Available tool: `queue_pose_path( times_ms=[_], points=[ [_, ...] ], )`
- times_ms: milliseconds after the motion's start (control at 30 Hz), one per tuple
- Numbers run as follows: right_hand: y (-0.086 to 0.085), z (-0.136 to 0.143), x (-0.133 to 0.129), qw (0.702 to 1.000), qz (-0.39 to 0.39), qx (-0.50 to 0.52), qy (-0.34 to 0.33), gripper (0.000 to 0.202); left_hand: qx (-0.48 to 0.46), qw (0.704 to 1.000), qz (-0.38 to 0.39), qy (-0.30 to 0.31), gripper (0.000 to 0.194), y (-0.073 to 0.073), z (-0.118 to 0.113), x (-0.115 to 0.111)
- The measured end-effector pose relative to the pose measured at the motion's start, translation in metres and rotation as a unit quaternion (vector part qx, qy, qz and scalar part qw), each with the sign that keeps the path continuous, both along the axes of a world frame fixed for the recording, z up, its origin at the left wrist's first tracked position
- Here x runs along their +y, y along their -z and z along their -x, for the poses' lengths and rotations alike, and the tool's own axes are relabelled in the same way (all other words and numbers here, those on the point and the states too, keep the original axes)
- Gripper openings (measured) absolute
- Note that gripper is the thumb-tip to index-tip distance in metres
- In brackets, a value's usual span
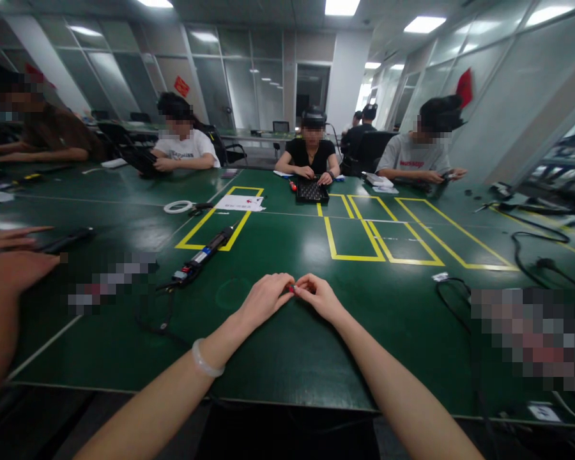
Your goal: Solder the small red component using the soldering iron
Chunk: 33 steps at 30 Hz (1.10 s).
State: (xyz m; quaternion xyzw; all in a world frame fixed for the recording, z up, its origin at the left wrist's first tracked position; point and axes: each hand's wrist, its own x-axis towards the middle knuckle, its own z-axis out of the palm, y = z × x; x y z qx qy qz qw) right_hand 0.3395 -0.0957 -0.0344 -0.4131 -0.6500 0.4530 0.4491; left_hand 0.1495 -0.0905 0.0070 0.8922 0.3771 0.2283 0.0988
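Firstly, with the dial centred on our grip: one green table (297, 358), extending under every item laid out. One co-worker (311, 152) in a black top, seated across it at twelve o'clock. One row of yellow tape outlines (358, 259), one to two o'clock. One black tray (311, 200), twelve o'clock, in front of the co-worker. One white sheet of paper (241, 203), eleven o'clock. One slim dark tool (204, 254), ten o'clock, lying apart from us. Our left hand (269, 292), at nine, thumb and fingers pinched together on the small red piece (291, 289); our right hand (319, 295), at three, pinched on it likewise. One pale bracelet (207, 359), eight o'clock, on the left wrist. The small red piece itself: dead centre, between both sets of fingertips, mostly covered; we cannot tell its shape. Handling note: we would do best to steady it with one hand and make fine movements with the other, press lightly, keep the thumbs from hiding it, and work low over the tabletop, lest it slip and roll.
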Motion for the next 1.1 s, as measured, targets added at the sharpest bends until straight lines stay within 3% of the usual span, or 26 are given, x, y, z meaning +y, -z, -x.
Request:
queue_pose_path(
  times_ms=[267, 1100],
  points=[
    [0.0007, 0.0001, 0.0005, 0.999, -0.016, 0.022, -0.017, 0.022, -0.103, 0.991, 0.084, 0.015, 0.014, 0.0008, 0.0023, 0.0015],
    [0.0012, 0.0001, -0.0006, 0.998, -0.04, -0.039, -0.001, 0.016, -0.101, 0.988, 0.114, 0.021, 0.023, 0.0035, 0.0052, 0.0017]
  ],
)
